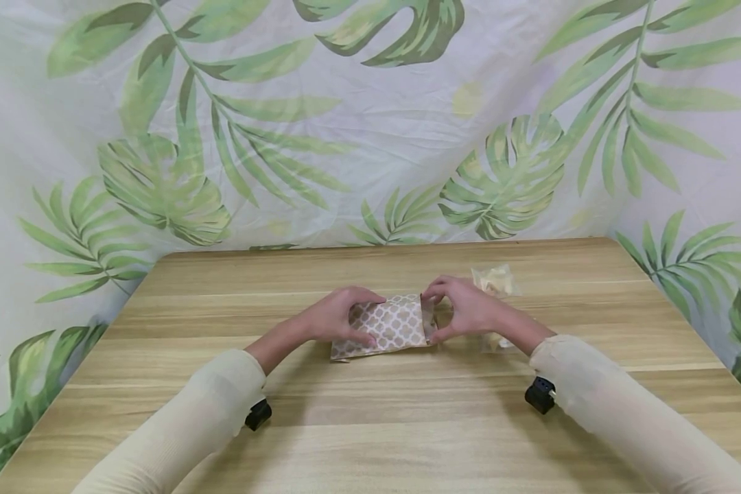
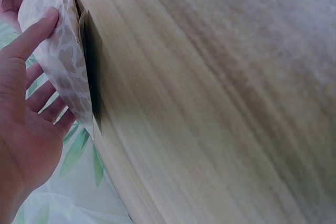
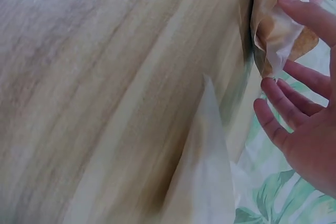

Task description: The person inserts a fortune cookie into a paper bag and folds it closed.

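Both hands' fingers pinch the patterned paper bag (image 1: 387, 326): left hand (image 1: 336, 315) one end, right hand (image 1: 463, 309) its mouth.

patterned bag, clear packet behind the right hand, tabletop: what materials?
Brown-and-white lattice-patterned bag: looks like matte kraft paper; plain brown inside at the open mouth, creases sharply. Small clear crinkled packet: probably thin plastic film; translucent and glossy, pale contents unclear. Light wooden table: wood or wood-look laminate, smooth with straight grain stripes; cannot tell which.
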{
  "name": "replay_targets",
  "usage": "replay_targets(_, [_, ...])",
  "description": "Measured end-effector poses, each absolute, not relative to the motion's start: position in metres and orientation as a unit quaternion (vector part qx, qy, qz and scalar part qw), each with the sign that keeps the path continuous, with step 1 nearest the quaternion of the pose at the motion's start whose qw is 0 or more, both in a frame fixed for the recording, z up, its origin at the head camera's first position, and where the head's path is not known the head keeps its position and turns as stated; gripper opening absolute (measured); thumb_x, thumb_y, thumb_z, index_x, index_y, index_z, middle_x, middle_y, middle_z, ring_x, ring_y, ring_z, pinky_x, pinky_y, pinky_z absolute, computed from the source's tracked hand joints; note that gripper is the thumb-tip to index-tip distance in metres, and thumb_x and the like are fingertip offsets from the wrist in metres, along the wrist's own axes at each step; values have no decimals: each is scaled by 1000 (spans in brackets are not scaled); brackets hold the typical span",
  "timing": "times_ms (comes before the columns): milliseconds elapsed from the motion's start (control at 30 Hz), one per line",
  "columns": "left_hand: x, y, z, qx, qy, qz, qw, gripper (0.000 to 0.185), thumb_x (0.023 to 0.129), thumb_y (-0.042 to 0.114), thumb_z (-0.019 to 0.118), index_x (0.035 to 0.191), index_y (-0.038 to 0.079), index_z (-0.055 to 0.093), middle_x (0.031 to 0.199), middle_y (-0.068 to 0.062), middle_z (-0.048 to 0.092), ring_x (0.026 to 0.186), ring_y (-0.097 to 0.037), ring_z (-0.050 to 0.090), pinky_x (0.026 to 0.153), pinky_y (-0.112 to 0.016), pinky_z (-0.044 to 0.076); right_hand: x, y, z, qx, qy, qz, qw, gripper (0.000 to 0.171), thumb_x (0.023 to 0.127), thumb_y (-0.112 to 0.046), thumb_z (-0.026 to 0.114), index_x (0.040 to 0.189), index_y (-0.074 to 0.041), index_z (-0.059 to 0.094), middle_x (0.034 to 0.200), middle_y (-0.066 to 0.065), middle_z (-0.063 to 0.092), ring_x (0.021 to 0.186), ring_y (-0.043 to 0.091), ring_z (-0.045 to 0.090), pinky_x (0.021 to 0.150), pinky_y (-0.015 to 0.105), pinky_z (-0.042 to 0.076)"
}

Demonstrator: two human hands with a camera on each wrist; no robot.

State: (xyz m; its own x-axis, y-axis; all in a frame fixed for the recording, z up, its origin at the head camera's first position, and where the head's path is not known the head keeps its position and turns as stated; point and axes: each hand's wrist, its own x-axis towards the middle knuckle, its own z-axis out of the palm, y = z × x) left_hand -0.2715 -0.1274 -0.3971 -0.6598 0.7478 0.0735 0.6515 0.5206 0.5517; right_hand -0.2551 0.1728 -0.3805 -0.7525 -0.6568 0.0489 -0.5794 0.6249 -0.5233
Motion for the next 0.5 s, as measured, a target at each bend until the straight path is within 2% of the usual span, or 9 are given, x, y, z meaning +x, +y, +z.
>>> replay_targets(133, [-271, -127, -397, 400, 869, 279, 89, 78, 77, 28, 94, 139, -5, 60, 140, -19, 63, 135, -38, 55, 117, -50, 41, -253, 176, -380, -328, 902, -269, 74, 74, 75, -33, 91, 133, 3, 64, 129, 17, 61, 114, 37, 63, 97, 53, 55])
replay_targets(233, [-271, -127, -397, 398, 870, 277, 90, 78, 77, 27, 94, 139, -5, 60, 141, -19, 63, 135, -38, 55, 118, -50, 40, -252, 179, -380, -316, 907, -272, 63, 72, 76, -35, 90, 131, 3, 65, 119, 15, 64, 108, 33, 62, 92, 50, 55])
replay_targets(367, [-271, -127, -398, 401, 869, 274, 90, 78, 77, 27, 93, 139, -6, 60, 141, -19, 62, 135, -38, 54, 118, -50, 41, -253, 180, -381, -317, 901, -291, 59, 65, 78, -31, 89, 125, 8, 67, 103, 13, 69, 97, 29, 63, 87, 48, 56])
replay_targets(500, [-271, -126, -399, 397, 870, 276, 93, 77, 77, 27, 93, 140, -5, 60, 142, -19, 62, 136, -37, 54, 118, -50, 40, -253, 179, -382, -327, 891, -308, 68, 58, 79, -24, 89, 121, 10, 68, 100, 12, 73, 94, 29, 65, 86, 48, 57])
